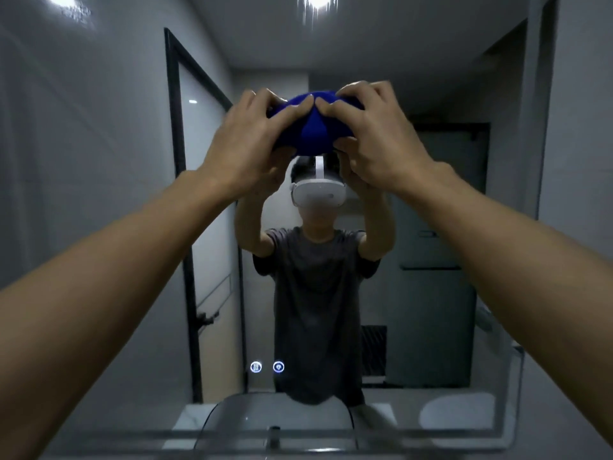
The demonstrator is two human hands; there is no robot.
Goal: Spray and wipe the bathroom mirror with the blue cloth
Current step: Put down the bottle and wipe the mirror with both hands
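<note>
The blue cloth (311,132) is bunched into a wad high in front of the bathroom mirror (431,293). My left hand (247,141) grips its left side with curled fingers. My right hand (374,137) grips its right side, thumbs nearly meeting on top. Whether the cloth touches the glass cannot be told. The mirror reflects a person in a dark T-shirt with both arms raised. No spray bottle is in view.
Two lit touch icons (267,367) glow low on the mirror. A tap (273,436) and the sink basin's edge (212,426) lie at the bottom. The reflection shows a dark-framed glass door (185,200) on the left.
</note>
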